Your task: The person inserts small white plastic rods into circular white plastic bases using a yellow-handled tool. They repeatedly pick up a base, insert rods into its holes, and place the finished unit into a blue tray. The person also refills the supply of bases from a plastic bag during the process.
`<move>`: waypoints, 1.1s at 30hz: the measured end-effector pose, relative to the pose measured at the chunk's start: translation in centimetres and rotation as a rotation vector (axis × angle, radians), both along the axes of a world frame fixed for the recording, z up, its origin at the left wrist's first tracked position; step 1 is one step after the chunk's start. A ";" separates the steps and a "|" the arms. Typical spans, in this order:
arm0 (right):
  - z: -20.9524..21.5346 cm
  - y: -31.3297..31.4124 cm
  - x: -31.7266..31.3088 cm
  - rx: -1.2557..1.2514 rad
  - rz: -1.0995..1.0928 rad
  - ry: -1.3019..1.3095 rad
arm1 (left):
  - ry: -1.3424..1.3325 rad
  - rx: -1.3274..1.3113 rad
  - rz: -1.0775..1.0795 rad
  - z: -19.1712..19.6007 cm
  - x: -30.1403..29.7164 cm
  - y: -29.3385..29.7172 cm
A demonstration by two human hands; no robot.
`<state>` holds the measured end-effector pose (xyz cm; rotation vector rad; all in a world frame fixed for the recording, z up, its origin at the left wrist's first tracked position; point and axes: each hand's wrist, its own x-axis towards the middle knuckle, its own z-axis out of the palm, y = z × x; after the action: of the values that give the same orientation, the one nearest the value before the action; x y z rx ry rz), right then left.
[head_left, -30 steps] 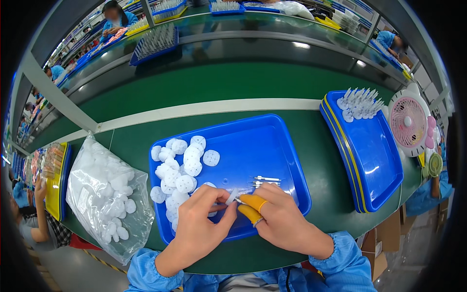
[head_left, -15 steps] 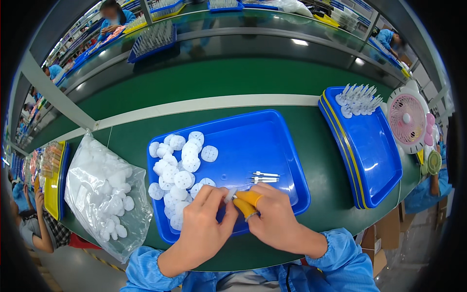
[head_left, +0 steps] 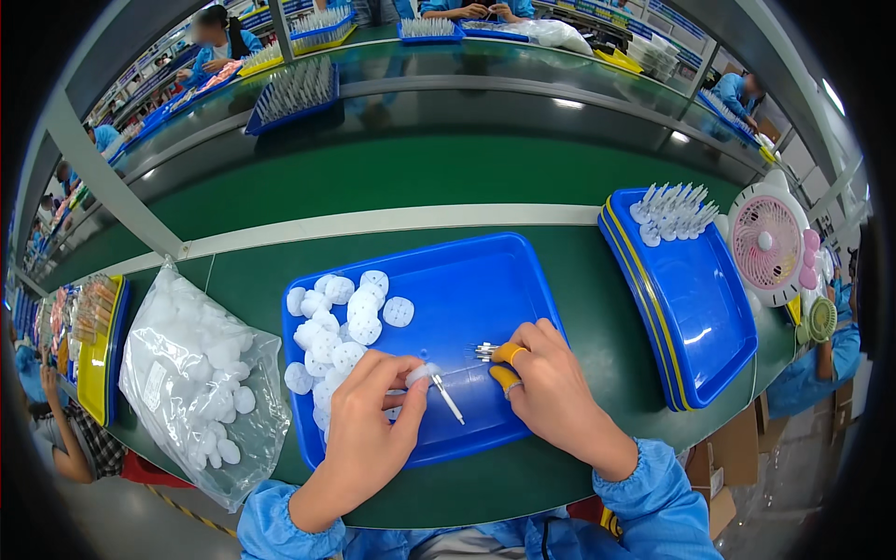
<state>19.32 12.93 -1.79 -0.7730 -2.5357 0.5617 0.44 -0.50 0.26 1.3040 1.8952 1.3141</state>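
Note:
My left hand (head_left: 369,420) pinches a white round disc (head_left: 422,373) over the near part of the blue tray (head_left: 495,252). From that disc a thin white stick (head_left: 448,399) with a metallic section slants down to the right. My right hand (head_left: 560,397) wears yellow finger covers on two fingers. Those fingertips are slightly apart, beside a few thin sticks with metallic parts (head_left: 484,351) lying in the tray. Whether they touch the sticks is hard to tell. Loose white discs (head_left: 364,329) are heaped along the tray's left side, partly behind my left hand.
A clear bag of white discs (head_left: 210,373) lies left of the tray. Stacked blue and yellow trays (head_left: 691,317) at the right hold upright disc-and-stick pieces (head_left: 674,213). Beside them stands a pink-and-white fan (head_left: 767,238). Other people work beyond the bench and at both sides.
My hands have moved apart. The left hand keeps the disc, now showing a stick on it, while the right hand has shifted right to the loose sticks.

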 end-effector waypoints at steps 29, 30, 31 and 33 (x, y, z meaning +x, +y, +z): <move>1.8 -1.0 0.0 -0.212 0.246 0.079 | 0.019 -0.023 -0.074 -1.0 0.1 0.1; 1.6 -1.0 -0.2 -0.193 0.252 0.072 | 0.010 -0.041 -0.069 -1.0 0.1 0.1; 1.3 -1.2 -0.3 -0.176 0.255 0.064 | 0.024 -0.029 -0.071 -1.0 0.3 0.1; 1.1 -1.7 -0.7 -0.162 0.238 0.147 | 0.052 -0.005 -0.075 -1.0 0.7 0.2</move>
<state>18.61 11.19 -0.70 -0.4645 -2.4819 0.8773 1.12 -0.27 -0.77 1.4060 1.8641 1.2481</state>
